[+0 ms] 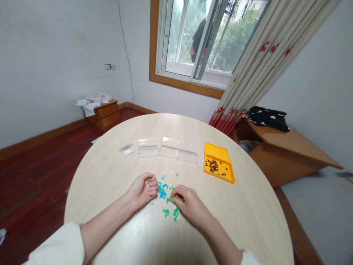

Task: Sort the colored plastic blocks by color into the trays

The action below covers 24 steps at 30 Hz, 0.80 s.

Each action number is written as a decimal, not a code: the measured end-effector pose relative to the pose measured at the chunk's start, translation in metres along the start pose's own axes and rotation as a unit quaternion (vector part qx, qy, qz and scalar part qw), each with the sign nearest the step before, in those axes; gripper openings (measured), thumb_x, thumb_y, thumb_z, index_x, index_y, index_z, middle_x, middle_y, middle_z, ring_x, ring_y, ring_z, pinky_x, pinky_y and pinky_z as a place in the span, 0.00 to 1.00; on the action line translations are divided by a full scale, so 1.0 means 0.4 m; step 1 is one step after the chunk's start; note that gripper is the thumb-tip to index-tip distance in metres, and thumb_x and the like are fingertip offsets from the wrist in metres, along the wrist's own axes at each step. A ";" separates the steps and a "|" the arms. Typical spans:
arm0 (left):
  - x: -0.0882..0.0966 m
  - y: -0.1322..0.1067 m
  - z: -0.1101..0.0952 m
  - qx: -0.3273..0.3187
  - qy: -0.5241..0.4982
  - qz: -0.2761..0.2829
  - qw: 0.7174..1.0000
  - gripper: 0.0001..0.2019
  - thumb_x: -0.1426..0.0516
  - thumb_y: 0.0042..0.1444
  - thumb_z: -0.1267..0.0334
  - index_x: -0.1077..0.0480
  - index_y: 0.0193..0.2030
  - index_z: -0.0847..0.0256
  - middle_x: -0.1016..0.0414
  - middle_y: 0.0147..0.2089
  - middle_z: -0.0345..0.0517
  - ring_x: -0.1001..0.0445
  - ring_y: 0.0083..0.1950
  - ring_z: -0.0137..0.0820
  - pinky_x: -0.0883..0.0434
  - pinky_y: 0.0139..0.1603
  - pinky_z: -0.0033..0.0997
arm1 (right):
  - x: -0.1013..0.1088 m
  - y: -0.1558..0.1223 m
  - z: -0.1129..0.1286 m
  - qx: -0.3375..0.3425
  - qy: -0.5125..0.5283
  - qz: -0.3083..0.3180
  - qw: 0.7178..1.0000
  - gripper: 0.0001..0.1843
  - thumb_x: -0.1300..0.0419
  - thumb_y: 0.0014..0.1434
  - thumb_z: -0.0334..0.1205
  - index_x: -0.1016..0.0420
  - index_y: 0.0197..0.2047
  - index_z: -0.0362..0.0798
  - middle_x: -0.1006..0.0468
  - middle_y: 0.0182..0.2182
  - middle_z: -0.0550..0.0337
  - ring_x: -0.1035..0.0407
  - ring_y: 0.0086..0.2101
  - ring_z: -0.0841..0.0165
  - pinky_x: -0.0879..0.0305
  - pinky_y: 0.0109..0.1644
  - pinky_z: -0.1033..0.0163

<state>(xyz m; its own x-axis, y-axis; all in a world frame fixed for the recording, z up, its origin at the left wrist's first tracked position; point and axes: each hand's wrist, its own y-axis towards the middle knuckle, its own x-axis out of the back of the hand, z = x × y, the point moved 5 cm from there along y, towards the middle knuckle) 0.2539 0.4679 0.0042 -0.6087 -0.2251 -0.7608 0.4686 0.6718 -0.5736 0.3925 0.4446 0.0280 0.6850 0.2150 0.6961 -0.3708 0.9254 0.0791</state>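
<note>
Small blue pieces (162, 193) and green pieces (166, 212), with a few yellow ones, lie loosely on the round table (132, 235) between my hands. They look like tiny building bricks. My left hand (145, 189) is turned palm up at the left of the pile, fingers curled, with a green piece (150, 180) showing between thumb and fingers. My right hand (187, 202) reaches over the pile's right side, thumb and forefinger pinched on a green piece (169, 199). Its other fingers curl under and partly hide more pieces.
Behind the pile stand several clear plastic boxes (149, 150) with raised lids. To their right, an open yellow case (220, 178) holds dark brown pieces (213, 166). A wooden desk (292, 147) with dark folded cloth (268, 118) stands beyond the table at right.
</note>
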 end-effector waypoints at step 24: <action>-0.009 -0.011 0.084 0.123 0.116 0.110 0.979 0.18 0.51 0.55 0.60 0.30 0.34 0.78 0.26 0.30 0.59 0.25 0.31 0.37 0.31 0.42 0.37 | 0.020 -0.003 -0.006 -0.096 0.433 -0.097 0.891 0.12 0.32 0.41 0.44 0.24 0.27 0.46 0.24 0.26 0.60 0.32 0.28 0.72 0.36 0.34 0.67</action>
<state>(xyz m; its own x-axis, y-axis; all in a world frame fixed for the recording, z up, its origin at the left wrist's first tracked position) 0.2754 0.4422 -0.0008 -0.5915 0.0916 -0.8011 0.7275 0.4890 -0.4813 0.3999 0.4459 0.0315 0.9824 0.1294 -0.1348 -0.1363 0.9897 -0.0431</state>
